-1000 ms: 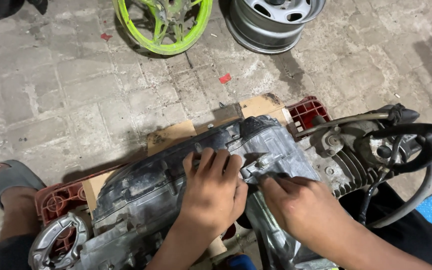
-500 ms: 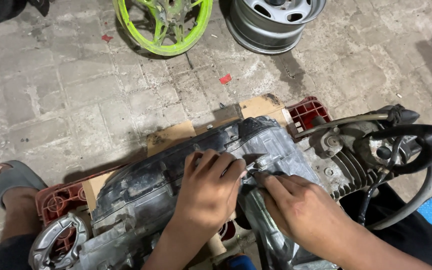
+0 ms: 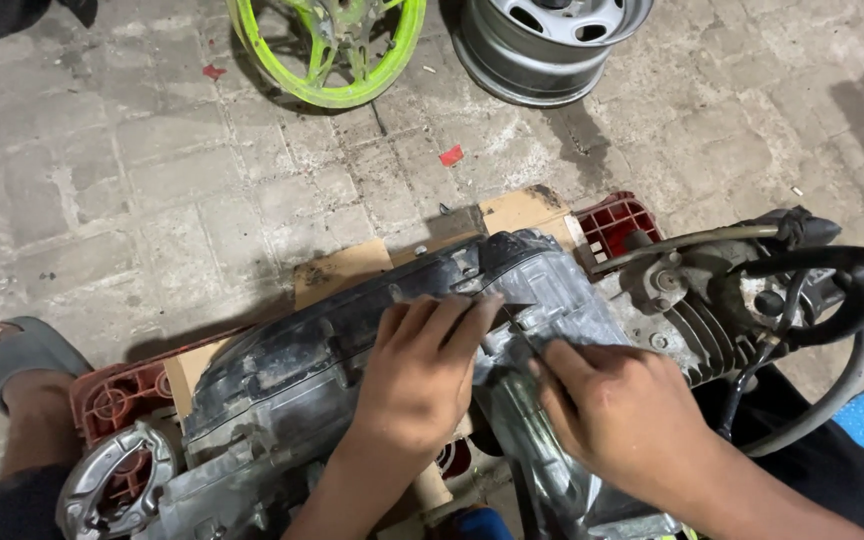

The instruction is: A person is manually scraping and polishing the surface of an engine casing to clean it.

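The fingers of the left hand point(image 3: 422, 375) lie spread and flat on the grey engine casing point(image 3: 372, 390), holding nothing, their tips at a seam near its upper edge. Just beside them, the fingers of the right hand point(image 3: 617, 420) are bunched together on the same casing, the forefinger stretched toward the seam; whether they pinch some small part cannot be told. The two hands sit close, almost touching at the fingertips.

The casing is part of a scooter engine that lies on its side across sheets of cardboard point(image 3: 342, 270) and a red plastic crate point(image 3: 617, 222), on the paved floor point(image 3: 152, 180). At its right end are the finned cylinder point(image 3: 697, 330), a black hose point(image 3: 822, 265) and a grey hose point(image 3: 832, 400); at its left end, a round brake hub point(image 3: 117, 480). A foot in a grey sandal point(image 3: 17, 355) rests to the left. Well apart, at the top, lie a bright green wheel rim point(image 3: 332, 50) and a silver steel rim point(image 3: 542, 45).
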